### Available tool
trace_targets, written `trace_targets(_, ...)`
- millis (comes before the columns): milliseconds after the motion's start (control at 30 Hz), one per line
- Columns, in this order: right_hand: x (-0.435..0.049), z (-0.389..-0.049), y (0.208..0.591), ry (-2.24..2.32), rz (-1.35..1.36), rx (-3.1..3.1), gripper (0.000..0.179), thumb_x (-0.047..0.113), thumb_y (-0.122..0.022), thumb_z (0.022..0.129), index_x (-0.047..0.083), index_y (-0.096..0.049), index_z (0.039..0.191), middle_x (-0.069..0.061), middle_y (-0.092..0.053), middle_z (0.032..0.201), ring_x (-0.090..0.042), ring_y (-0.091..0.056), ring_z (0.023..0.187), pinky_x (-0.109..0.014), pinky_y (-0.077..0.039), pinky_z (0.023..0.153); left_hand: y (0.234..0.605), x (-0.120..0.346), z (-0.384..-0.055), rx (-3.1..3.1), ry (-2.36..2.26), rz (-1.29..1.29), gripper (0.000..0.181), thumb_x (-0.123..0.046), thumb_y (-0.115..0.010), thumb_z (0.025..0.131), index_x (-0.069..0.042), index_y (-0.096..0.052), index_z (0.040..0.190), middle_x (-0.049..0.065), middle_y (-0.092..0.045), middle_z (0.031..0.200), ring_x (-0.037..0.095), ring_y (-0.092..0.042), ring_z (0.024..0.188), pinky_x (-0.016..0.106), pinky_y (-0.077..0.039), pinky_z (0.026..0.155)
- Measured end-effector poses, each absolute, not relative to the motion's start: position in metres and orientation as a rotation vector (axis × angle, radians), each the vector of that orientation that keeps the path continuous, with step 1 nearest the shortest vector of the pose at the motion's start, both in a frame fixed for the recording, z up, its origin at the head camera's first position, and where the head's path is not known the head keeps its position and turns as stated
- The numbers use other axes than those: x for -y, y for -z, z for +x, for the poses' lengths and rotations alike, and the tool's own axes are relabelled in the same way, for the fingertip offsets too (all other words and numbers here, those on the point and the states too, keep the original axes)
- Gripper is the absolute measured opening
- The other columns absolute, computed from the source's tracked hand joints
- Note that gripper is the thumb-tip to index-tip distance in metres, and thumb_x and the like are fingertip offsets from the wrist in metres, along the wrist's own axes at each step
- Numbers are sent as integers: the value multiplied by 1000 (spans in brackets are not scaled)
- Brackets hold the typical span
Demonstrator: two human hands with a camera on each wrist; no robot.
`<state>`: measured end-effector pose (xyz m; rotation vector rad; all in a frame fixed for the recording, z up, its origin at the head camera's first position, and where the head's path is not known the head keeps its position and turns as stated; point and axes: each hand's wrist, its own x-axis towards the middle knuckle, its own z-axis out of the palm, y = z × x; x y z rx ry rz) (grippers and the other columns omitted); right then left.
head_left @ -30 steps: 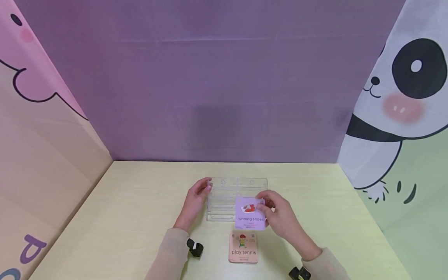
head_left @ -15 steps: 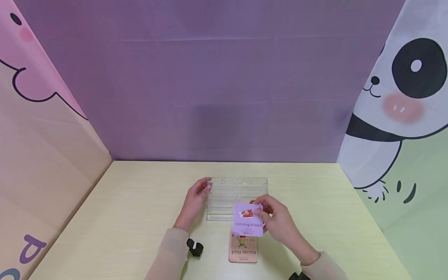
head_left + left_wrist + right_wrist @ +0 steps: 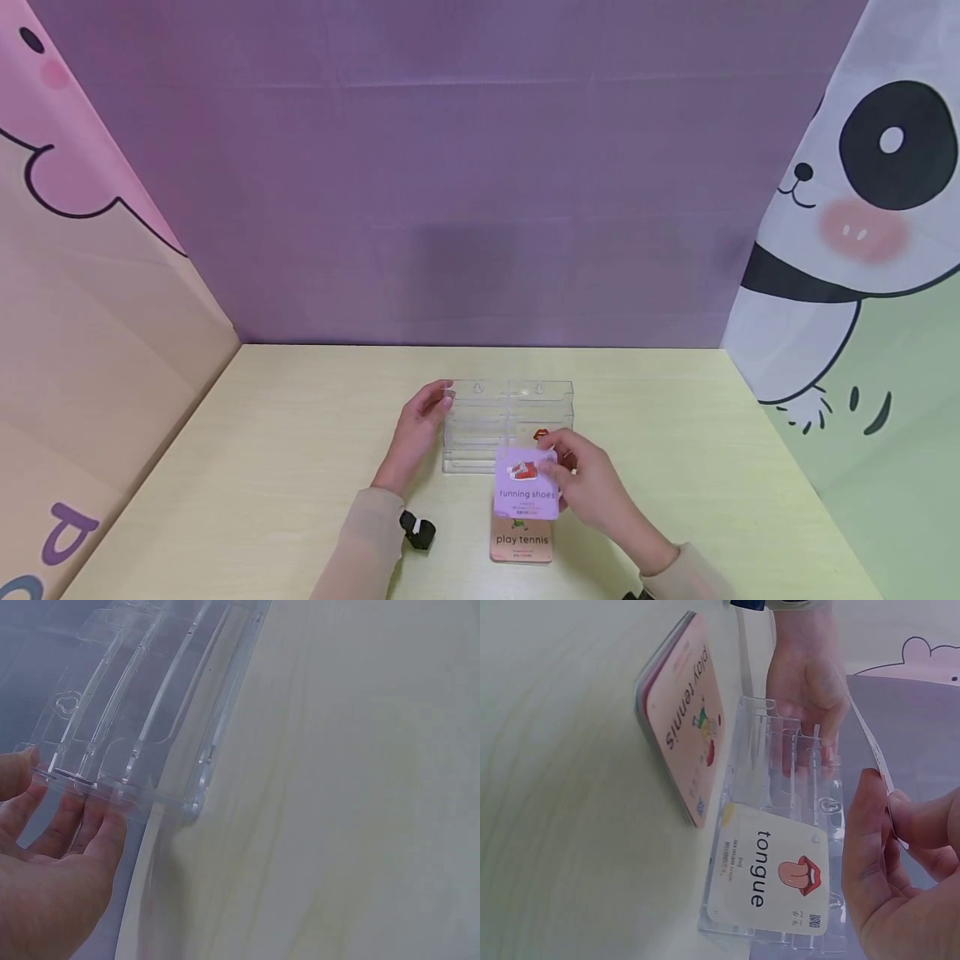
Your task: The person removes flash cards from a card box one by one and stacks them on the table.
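Note:
A clear plastic tiered card rack (image 3: 476,410) stands on the table, and my left hand (image 3: 415,429) grips its left side. In the left wrist view the thumb lies on one face of the rack (image 3: 161,682) and the other fingers on the opposite face. Between thumb and fingers, my right hand (image 3: 596,482) pinches a purple "running shoes" flash card (image 3: 521,498), held in front of the rack. That card overlaps the upper part of a pink "play tennis" card stack (image 3: 521,546). A white "tongue" flash card (image 3: 769,874) sits in the rack's right half.
The pale wooden table (image 3: 322,417) reaches back to a purple backdrop (image 3: 480,208). Printed side panels stand left and right, the right one with a panda (image 3: 817,333). A black wrist camera (image 3: 417,531) is strapped at the left cuff.
My right hand has brought the "running shoes" card down and slightly left, away from the rack and over the card stack. The "tongue" card's picture has come into view. The left hand stays still.

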<state>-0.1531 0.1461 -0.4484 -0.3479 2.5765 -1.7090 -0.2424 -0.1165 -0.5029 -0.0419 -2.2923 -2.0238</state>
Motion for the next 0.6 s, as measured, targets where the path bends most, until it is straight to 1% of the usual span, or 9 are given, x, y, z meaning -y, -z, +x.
trace_targets(233,-144,-151,454,1658,-365,-2586,22,-9,-67,92,9,-63,105,-7,-51,81,-20,-54,68,-43,-57,47,503,117,-243,2283,2034,-44,37,-13,-57,105,-10,-58,142,13,-62,132,29,-53,126,45,-38,111)
trace_targets(600,-143,-149,465,1601,-400,-2569,19,-6,-69,92,7,-64,105,-5,-50,76,-18,-54,66,-36,-55,44,502,117,-243,2295,2013,-64,37,-15,-57,105,-7,-57,141,13,-63,130,27,-54,125,44,-39,110)
